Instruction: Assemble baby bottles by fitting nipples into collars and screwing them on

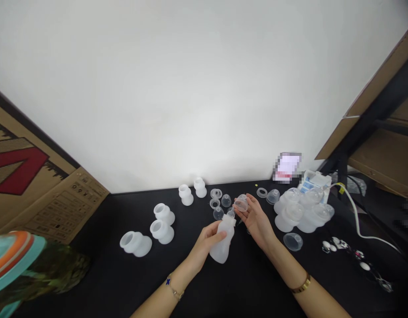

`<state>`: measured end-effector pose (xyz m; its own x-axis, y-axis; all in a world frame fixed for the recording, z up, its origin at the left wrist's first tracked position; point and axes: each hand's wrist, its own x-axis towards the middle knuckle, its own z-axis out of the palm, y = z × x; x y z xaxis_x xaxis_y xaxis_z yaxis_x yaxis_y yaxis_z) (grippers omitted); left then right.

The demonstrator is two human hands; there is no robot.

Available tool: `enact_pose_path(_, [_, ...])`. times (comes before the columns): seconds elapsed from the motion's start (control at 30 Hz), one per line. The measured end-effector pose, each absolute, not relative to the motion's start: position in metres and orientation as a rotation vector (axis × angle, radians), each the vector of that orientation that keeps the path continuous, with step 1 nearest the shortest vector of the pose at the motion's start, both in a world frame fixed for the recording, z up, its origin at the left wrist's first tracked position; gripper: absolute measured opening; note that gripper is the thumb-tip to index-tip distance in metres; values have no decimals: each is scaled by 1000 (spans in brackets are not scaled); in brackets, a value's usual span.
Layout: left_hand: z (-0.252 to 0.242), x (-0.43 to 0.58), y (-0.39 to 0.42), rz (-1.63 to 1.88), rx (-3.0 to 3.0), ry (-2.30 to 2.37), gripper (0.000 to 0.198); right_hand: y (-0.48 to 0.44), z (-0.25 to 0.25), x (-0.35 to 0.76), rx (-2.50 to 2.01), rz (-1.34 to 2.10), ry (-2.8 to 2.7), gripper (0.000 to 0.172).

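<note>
My left hand [207, 245] is closed around a white translucent baby bottle [221, 248], which leans a little to the right above the black table. A transparent nipple [230, 213] stands up from its collar. My right hand [257, 221] pinches a transparent dome cap [241, 202] just above and to the right of the nipple. Beyond the bottle lie several transparent rings [215, 203] and dome-shaped pieces [226, 200]. Several white bottle bodies with open necks [163, 231] stand or lie to the left and behind.
Several capped bottles [306, 216] cluster at right, near a loose transparent cap [293, 241], a beaded strap [346, 249] and a white cable [357, 221]. A phone [287, 167] leans on the wall. A large jar [34, 265] and cardboard box [41, 176] are at left.
</note>
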<state>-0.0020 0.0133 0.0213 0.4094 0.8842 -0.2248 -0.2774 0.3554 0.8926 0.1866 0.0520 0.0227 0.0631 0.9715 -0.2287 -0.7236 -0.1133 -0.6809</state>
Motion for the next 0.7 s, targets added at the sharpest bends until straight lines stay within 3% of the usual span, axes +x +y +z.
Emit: enact_pose_path(0.7, [16,-4,15,869,949,812,43,44,29,183,-805,1667,-650,34])
